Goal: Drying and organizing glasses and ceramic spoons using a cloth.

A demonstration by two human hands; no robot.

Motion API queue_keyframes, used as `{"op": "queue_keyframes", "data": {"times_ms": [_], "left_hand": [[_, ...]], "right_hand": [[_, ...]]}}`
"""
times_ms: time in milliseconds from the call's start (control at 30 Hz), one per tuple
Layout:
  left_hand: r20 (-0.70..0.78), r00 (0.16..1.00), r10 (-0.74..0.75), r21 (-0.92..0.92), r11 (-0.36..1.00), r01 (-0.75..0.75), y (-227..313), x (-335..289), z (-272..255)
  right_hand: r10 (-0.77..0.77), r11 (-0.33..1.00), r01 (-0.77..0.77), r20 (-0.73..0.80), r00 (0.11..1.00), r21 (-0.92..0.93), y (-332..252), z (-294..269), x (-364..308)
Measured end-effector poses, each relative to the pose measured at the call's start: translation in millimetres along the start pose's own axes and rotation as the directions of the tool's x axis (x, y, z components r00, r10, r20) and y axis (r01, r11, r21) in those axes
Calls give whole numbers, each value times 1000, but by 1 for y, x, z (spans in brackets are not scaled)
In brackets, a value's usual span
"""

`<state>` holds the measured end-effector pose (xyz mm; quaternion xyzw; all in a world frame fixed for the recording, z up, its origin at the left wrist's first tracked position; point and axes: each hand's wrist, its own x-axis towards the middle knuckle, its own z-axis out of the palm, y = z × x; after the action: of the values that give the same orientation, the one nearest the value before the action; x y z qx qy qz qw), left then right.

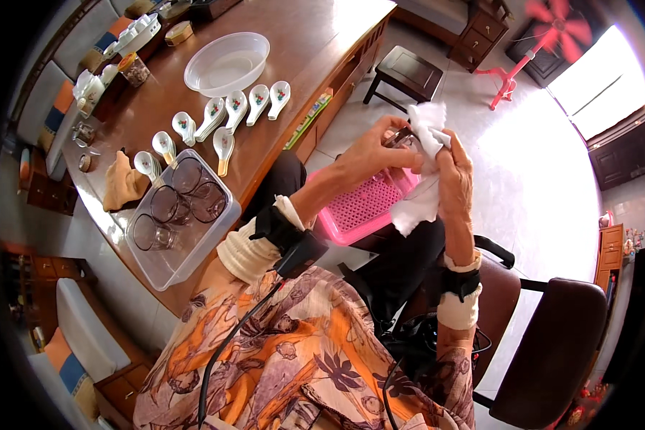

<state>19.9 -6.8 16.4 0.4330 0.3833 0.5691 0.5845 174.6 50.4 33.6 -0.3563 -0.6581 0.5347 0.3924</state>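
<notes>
Left hand: we find the bare left hand [376, 152] with thumb and fingers closed around a dark, glassy object [403, 136], mostly covered; we cannot tell its exact kind.
Right hand: we note the bare right hand [455, 170] pinching a thin, white, crumpled cloth [428, 132], which touches the glassy object and hangs downward.
Pink basket: we record a rectangular, perforated pink plastic basket [358, 203] below both hands.
Tub: we see dark-tinted, clear drinking glasses [170, 203] inside a rectangular translucent plastic tub [186, 266].
Table: we observe white, flower-patterned spoons [235, 107] between tub and round translucent bowl [227, 63].
</notes>
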Motion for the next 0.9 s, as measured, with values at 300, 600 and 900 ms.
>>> {"op": "queue_keyframes", "data": {"times_ms": [300, 600, 900], "left_hand": [[-179, 977, -113, -605, 796, -19, -34, 2, 16], [97, 995, -20, -519, 852, 68, -40, -3, 10], [32, 999, -40, -546, 837, 51, -32, -1, 3]], "right_hand": [[-292, 927, 218, -222, 931, -305, 20, 23, -12], [-122, 978, 111, -51, 991, -178, 4, 8, 4], [-33, 999, 36, -192, 981, 13, 19, 18, -9]]}}
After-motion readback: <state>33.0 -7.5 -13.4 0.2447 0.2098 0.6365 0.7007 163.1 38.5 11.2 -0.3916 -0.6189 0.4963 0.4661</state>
